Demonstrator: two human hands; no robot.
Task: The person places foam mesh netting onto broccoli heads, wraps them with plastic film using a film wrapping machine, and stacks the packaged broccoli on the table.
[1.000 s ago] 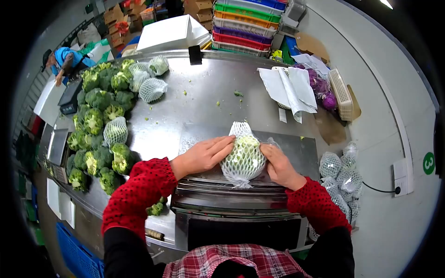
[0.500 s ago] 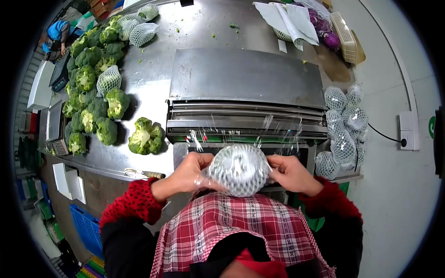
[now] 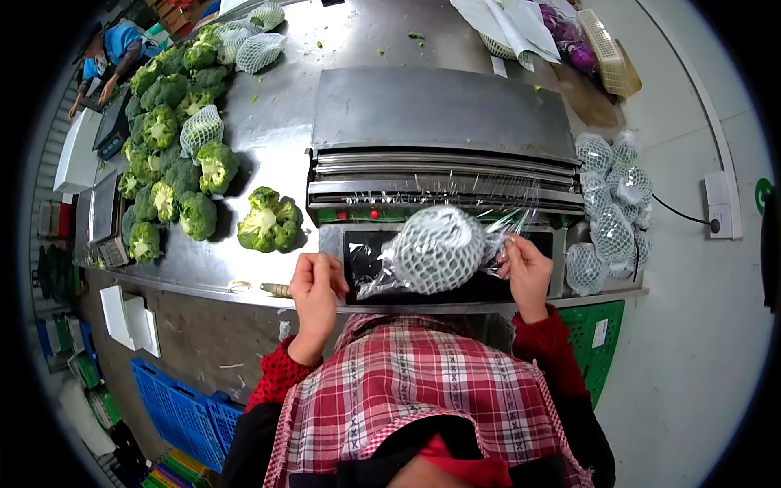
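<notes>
A round vegetable in a white foam net (image 3: 439, 248) rests over the black plate (image 3: 488, 293) of the wrapping machine, with clear plastic film (image 3: 495, 244) around it. The net and film hide what kind it is. On its right side, my right hand (image 3: 527, 272) pinches the gathered end of the film. My left hand (image 3: 317, 283) is to the left, its fingers curled together, close to the film's loose left end but apart from it. Behind the vegetable, more film stretches up to the machine's metal rollers (image 3: 447, 169).
Broccoli heads (image 3: 163, 163) are piled on the left of the steel table (image 3: 277, 106); one broccoli (image 3: 268, 220) lies nearer. Netted vegetables (image 3: 610, 232) are stacked right of the machine. Purple cabbages (image 3: 579, 55) sit at the back right. A person in blue (image 3: 122, 45) stands far left.
The netted vegetable has moved away from my body onto the black plate. My left hand has come off it and moved left; my right hand now grips the film end instead.
</notes>
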